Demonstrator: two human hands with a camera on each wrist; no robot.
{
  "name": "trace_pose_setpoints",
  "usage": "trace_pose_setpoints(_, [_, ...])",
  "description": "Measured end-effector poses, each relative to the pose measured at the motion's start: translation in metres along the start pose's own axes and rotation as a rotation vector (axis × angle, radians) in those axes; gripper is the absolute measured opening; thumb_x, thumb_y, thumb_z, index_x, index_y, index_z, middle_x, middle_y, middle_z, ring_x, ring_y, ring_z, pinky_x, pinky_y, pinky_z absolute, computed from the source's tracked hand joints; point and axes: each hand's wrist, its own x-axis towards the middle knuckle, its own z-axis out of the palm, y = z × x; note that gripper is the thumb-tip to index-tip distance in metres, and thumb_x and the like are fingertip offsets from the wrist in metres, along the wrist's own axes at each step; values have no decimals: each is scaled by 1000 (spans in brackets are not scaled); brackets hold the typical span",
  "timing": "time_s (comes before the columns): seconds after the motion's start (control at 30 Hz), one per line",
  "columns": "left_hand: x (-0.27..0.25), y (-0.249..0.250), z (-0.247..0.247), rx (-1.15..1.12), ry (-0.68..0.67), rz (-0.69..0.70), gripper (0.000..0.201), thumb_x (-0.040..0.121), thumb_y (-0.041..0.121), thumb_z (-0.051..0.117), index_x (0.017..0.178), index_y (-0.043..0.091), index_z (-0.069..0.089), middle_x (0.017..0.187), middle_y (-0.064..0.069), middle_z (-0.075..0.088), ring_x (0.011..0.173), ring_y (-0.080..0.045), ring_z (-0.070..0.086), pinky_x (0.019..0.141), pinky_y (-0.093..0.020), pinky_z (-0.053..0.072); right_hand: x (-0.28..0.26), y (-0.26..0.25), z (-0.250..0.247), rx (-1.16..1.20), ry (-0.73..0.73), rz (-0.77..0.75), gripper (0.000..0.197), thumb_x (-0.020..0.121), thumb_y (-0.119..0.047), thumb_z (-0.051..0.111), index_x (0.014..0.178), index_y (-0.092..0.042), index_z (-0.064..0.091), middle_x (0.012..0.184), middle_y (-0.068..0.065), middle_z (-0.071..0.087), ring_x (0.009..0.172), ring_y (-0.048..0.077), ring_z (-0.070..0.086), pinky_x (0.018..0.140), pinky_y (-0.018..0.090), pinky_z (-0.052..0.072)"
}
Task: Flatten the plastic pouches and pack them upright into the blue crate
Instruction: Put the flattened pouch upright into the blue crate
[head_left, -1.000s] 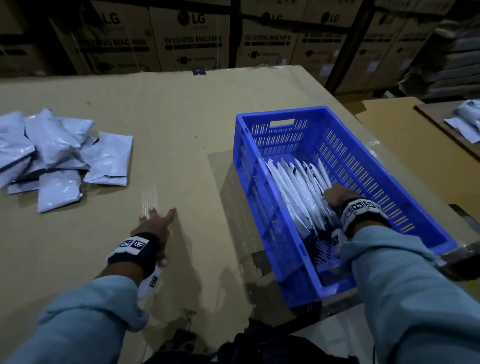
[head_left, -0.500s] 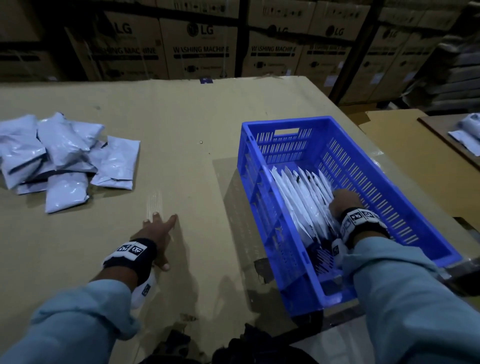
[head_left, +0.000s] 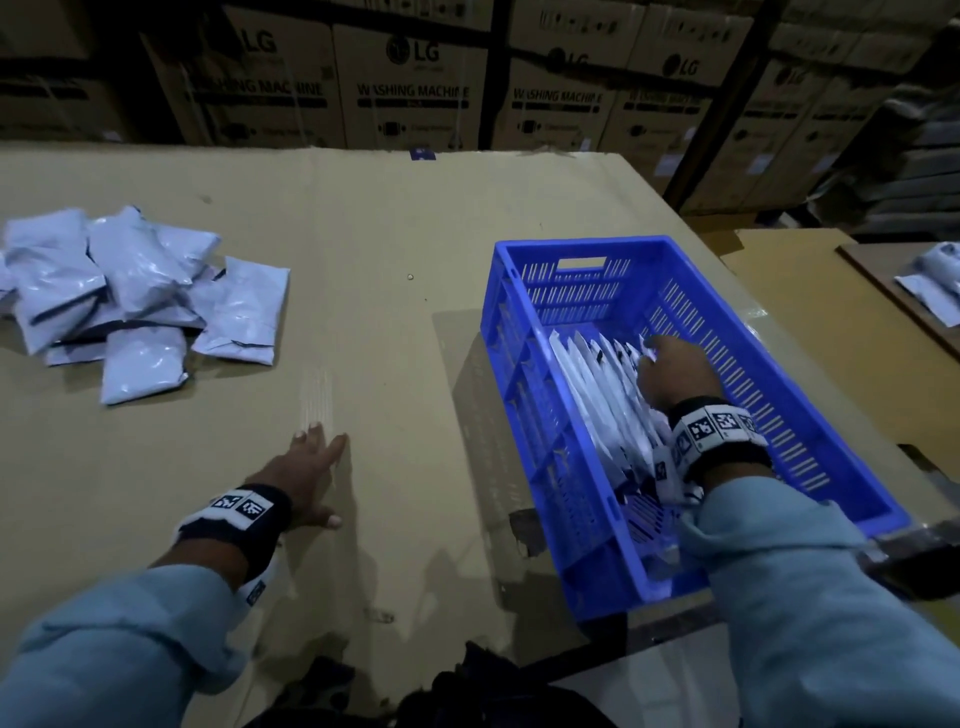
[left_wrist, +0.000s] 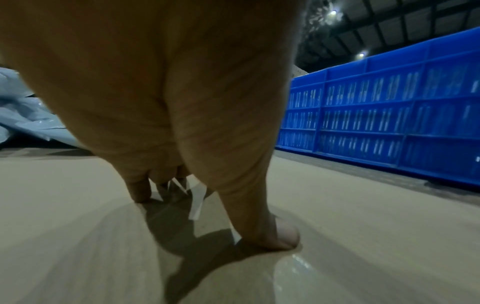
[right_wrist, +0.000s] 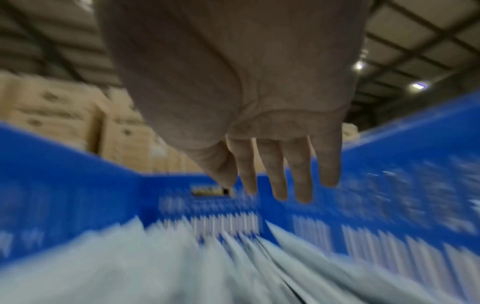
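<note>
Packing step: blue crate (head_left: 769, 395) on cardboard-covered desk (head_left: 363, 234), long axis running away from the wearer. Pouch row (head_left: 597, 405) stands on edge at its near end, leaning toward the far end. Loose pouches (head_left: 130, 296) lie far left. Right hand (head_left: 675, 374), fingers apparently straight (view blurred), holds nothing; should press the row level. Left hand (head_left: 306, 478) rests flat, empty.

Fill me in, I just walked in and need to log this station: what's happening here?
A person is packing flattened plastic pouches into the blue crate. The right hand is inside the crate, fingers straight, over the row of pouches standing on edge at the near end. The left hand rests open on the cardboard-covered table, holding nothing. A pile of unpacked pouches waits at the far left.
</note>
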Motion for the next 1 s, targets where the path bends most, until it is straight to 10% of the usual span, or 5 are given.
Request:
trace_pose_setpoints(0.3, [-30,-29,13,-50,60,61,111,85,55,75,164,25,3,171,0,-8,157,-18,9,122,-34,25,-35,-112,-46,66,71,-311,39,98,-35,56,134,-21,63,137,11,62,126,36,56,104,51,49])
trace_pose_setpoints(0.43, [-47,-64,15,41,48,54,106,86,63,66,163,33,-1,171,5,-12,157,-16,3,122,-47,24,-64,-166,-39,58,69,-408,38,99,-33,57,130,-13,65,134,15,63,127,37,55,105,49,47])
trace_pose_setpoints(1.0, [-151,-334,42,15,160,-84,89,93,71,43,162,34,2,171,2,-3,157,-21,5,121,-49,23,-208,-423,152,202,-205,-441,35,98,-33,58,130,-22,65,135,9,62,125,30,56,106,43,46])
